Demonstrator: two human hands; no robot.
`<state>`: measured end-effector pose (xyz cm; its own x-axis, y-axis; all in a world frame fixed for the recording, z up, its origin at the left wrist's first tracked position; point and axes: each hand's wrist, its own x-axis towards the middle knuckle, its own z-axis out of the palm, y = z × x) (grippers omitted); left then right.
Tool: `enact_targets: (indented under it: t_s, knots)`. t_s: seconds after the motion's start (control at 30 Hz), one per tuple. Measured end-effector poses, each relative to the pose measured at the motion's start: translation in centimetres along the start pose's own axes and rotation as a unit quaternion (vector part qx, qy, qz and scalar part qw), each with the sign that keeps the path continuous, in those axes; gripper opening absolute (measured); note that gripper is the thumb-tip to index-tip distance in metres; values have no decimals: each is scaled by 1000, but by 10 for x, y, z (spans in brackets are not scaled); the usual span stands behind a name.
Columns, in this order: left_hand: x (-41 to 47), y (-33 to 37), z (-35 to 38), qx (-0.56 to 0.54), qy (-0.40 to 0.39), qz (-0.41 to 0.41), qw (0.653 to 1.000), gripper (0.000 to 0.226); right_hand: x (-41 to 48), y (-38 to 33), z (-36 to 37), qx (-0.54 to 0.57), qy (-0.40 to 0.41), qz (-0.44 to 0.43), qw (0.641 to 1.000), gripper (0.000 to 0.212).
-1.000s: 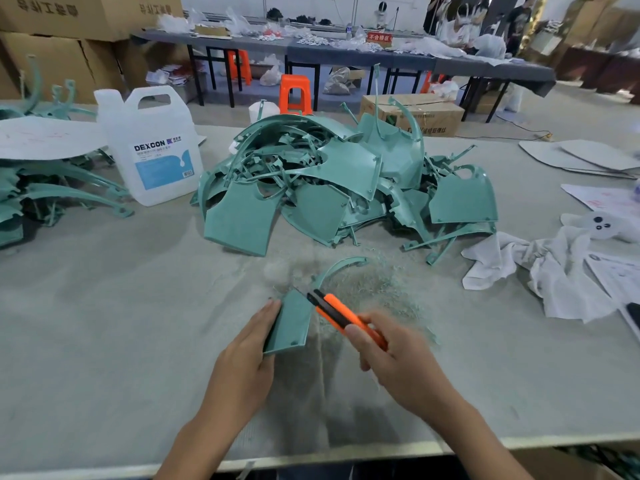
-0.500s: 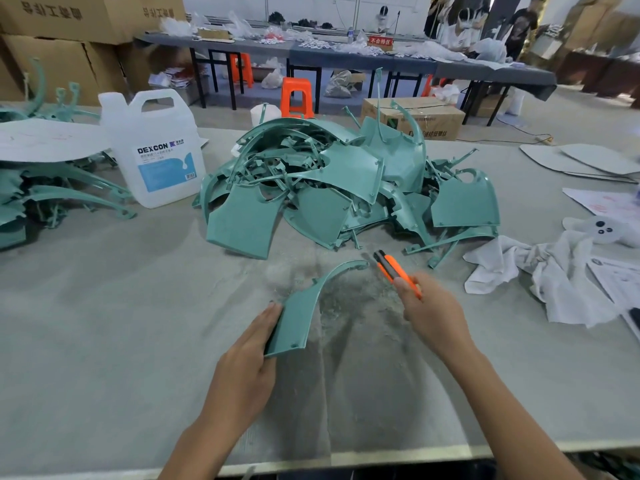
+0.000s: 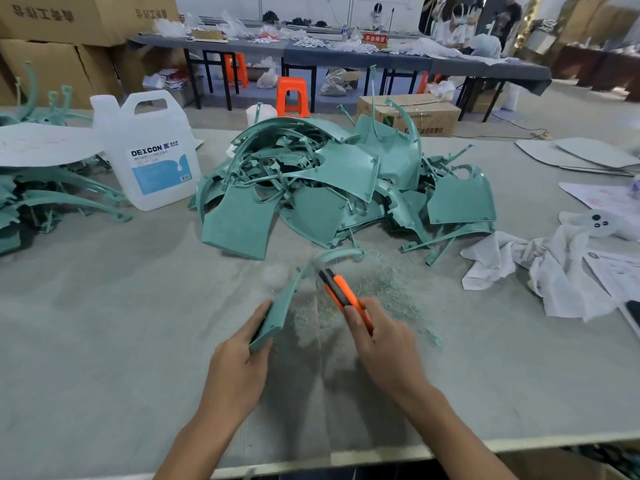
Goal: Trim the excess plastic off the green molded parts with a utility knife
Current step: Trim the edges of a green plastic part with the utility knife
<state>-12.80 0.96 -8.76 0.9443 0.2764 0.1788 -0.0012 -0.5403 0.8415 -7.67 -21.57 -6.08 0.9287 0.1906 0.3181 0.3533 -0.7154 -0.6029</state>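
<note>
Green molded part sits edge-up in left hand grip, right hand clasping utility knife beside its rim.

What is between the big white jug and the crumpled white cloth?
In the head view, a heap of green molded parts lies between the DEXCON jug and the white cloth.
</note>
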Motion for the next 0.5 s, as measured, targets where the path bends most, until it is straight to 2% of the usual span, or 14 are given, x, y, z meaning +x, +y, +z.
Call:
enact_targets:
  t_s: [0.1, 0.2, 0.27, 0.4, 0.5]
  knots:
    - [-1, 0, 1, 11, -12, 10, 1000, 53, 31, 23, -3, -102, 25, 68, 992, 31]
    - [-1, -1, 1, -2, -18, 4, 1000, 52, 63, 46, -17, -206, -10, 175, 963, 37]
    - [-1, -2, 0, -27, -6, -5, 1000, 51, 75, 49, -27, -236, -39, 195, 951, 38]
    - [-2, -2, 2, -28, 3, -5, 1000, 51, 64, 29, -28, -62, 7, 165, 984, 35]
    - [0, -5, 4, -26, 7, -8, 1000, 49, 33, 0, -17, 11, 4, 65, 998, 30]
